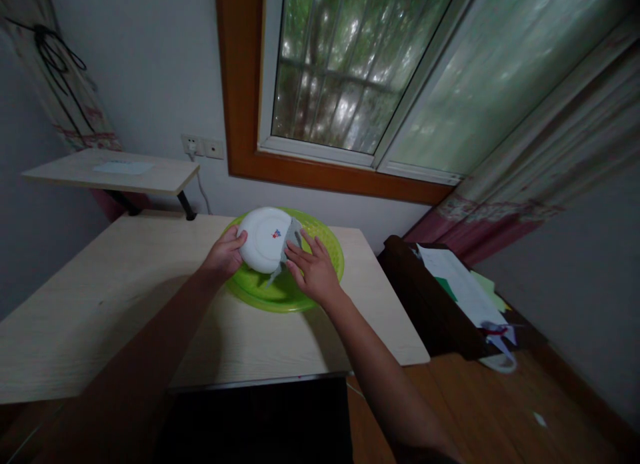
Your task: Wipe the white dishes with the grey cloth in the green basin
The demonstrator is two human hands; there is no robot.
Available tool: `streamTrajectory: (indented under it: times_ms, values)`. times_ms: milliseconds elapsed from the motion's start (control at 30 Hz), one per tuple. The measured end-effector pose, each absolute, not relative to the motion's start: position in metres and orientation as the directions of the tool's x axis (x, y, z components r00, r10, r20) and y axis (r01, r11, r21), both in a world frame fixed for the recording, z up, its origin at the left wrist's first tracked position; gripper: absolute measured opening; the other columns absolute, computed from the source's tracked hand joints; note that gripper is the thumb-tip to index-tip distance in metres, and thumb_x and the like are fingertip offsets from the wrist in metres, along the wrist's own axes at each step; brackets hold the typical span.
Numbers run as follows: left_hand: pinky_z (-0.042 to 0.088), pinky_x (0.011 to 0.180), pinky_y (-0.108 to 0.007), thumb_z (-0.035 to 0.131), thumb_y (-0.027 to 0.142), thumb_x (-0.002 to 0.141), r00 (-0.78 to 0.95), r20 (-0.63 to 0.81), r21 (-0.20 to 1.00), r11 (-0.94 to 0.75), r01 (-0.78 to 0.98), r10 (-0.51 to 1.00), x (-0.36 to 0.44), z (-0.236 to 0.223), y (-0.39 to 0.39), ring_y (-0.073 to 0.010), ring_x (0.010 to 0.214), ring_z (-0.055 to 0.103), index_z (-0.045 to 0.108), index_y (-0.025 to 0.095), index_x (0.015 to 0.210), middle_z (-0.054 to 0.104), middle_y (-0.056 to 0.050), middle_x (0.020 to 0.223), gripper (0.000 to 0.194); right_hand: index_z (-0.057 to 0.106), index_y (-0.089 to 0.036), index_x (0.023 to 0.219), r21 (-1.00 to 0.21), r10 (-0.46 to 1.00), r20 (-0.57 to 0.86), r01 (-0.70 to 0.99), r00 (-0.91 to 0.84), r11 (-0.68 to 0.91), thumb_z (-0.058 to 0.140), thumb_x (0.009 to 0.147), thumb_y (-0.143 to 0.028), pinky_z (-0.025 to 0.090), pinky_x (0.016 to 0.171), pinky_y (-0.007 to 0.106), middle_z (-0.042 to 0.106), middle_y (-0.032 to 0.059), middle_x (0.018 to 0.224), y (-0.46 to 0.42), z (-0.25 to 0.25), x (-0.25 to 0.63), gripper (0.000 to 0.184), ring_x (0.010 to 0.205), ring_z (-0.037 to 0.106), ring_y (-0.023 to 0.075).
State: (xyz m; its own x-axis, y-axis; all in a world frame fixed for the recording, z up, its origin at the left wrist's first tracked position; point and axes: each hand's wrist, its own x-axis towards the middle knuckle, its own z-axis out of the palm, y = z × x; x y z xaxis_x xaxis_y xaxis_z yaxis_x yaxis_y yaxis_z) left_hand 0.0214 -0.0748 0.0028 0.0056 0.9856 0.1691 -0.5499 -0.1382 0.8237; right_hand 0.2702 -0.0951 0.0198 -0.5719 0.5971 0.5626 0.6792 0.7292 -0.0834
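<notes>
Above a bright green plastic basin [320,244], a white dish [263,241] is tilted with its ringed underside toward me, a small red and blue mark on it. My left hand [225,254] grips the dish's left edge, thumb on the near face. A grey cloth [293,234] lies against the dish's right side, one end hanging below the rim. My right hand [314,267] presses the cloth to the dish with its fingers spread out; how much cloth is tucked behind cannot be seen. The dish hides part of the basin's inside.
The basin stands on a pale wooden desk [125,304] against the wall. A raised shelf [165,174] with a paper sheet [123,167] is at the left. Right of the desk, a dark brown piece of furniture [425,297] holds papers [463,284]. A window [345,71] is behind.
</notes>
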Motion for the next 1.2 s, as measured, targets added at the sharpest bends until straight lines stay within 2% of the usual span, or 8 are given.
streamTrajectory:
  times_ms: [167, 333, 500, 700, 800, 933, 1067, 1200]
  values:
    - [0.053, 0.103, -0.046, 0.073, 0.028, 0.083, 0.001, 0.164, 0.818, -0.136, -0.558, 0.986, 0.021, 0.003, -0.074, -0.0325, 0.121, 0.063, 0.059, 0.013, 0.123, 0.069, -0.016, 0.125, 0.045, 0.065, -0.024, 0.135, -0.075, 0.52, 0.535, 0.575, -0.666, 0.815, 0.049, 0.104, -0.033, 0.025, 0.126, 0.053, 0.062, 0.0019, 0.142, -0.099, 0.022, 0.263, 0.037, 0.153, 0.03, 0.0252]
    - [0.055, 0.099, -0.045, 0.074, 0.025, 0.081, 0.024, 0.129, 0.811, -0.091, -0.579, 0.991, 0.021, 0.003, -0.072, -0.0303, 0.115, 0.066, 0.06, 0.013, 0.119, 0.07, -0.015, 0.121, 0.042, 0.058, -0.024, 0.142, -0.08, 0.51, 0.487, 0.545, -0.709, 0.834, 0.044, 0.105, -0.036, 0.025, 0.126, 0.054, 0.055, 0.0011, 0.15, -0.096, 0.028, 0.242, 0.041, 0.154, 0.026, 0.0251]
    - [0.056, 0.097, -0.041, 0.074, 0.022, 0.081, 0.034, 0.116, 0.802, -0.074, -0.592, 0.993, 0.023, 0.005, -0.074, -0.0272, 0.11, 0.068, 0.06, 0.013, 0.118, 0.07, -0.014, 0.12, 0.041, 0.048, -0.026, 0.15, -0.049, 0.543, 0.474, 0.594, -0.694, 0.803, 0.042, 0.106, -0.04, 0.02, 0.127, 0.056, 0.045, 0.0, 0.158, -0.089, 0.037, 0.226, 0.047, 0.156, 0.021, 0.0262]
    - [0.055, 0.098, -0.047, 0.074, 0.023, 0.081, 0.048, 0.105, 0.8, -0.056, -0.597, 0.993, 0.025, 0.009, -0.078, -0.0308, 0.114, 0.066, 0.057, 0.015, 0.12, 0.069, -0.015, 0.121, 0.043, 0.039, -0.023, 0.156, -0.037, 0.631, 0.501, 0.714, -0.592, 0.699, 0.041, 0.106, -0.043, 0.016, 0.127, 0.058, 0.032, 0.0008, 0.164, -0.079, 0.035, 0.226, 0.054, 0.157, 0.017, 0.029]
    - [0.056, 0.098, -0.046, 0.076, 0.023, 0.079, 0.004, 0.109, 0.812, -0.087, -0.578, 0.994, 0.025, 0.008, -0.077, -0.031, 0.114, 0.066, 0.057, 0.014, 0.117, 0.069, -0.015, 0.12, 0.043, 0.042, -0.022, 0.154, -0.073, 0.684, 0.513, 0.767, -0.519, 0.637, 0.043, 0.105, -0.043, 0.019, 0.125, 0.061, 0.037, 0.003, 0.162, -0.076, 0.03, 0.234, 0.053, 0.156, 0.021, 0.0305]
    - [0.057, 0.093, -0.043, 0.076, 0.026, 0.08, -0.016, 0.135, 0.822, -0.121, -0.557, 0.991, 0.022, 0.002, -0.074, -0.0297, 0.111, 0.067, 0.057, 0.015, 0.117, 0.069, -0.013, 0.118, 0.043, 0.056, -0.022, 0.144, -0.128, 0.713, 0.524, 0.785, -0.466, 0.606, 0.044, 0.105, -0.039, 0.026, 0.123, 0.06, 0.049, 0.0047, 0.155, -0.079, 0.023, 0.249, 0.045, 0.154, 0.027, 0.0304]
    - [0.059, 0.089, -0.043, 0.075, 0.029, 0.081, -0.025, 0.142, 0.83, -0.133, -0.541, 0.99, 0.019, -0.003, -0.072, -0.0297, 0.11, 0.068, 0.057, 0.016, 0.115, 0.07, -0.013, 0.116, 0.04, 0.066, -0.023, 0.133, -0.143, 0.669, 0.543, 0.73, -0.507, 0.669, 0.046, 0.105, -0.035, 0.029, 0.122, 0.057, 0.061, 0.0052, 0.144, -0.089, 0.018, 0.26, 0.037, 0.153, 0.03, 0.0284]
    - [0.058, 0.092, -0.043, 0.074, 0.03, 0.082, -0.007, 0.158, 0.831, -0.137, -0.539, 0.987, 0.02, -0.001, -0.074, -0.03, 0.113, 0.067, 0.057, 0.016, 0.117, 0.069, -0.014, 0.121, 0.042, 0.068, -0.024, 0.13, -0.124, 0.59, 0.531, 0.633, -0.608, 0.764, 0.049, 0.103, -0.032, 0.029, 0.123, 0.055, 0.064, 0.0041, 0.14, -0.099, 0.02, 0.262, 0.034, 0.153, 0.029, 0.0259]
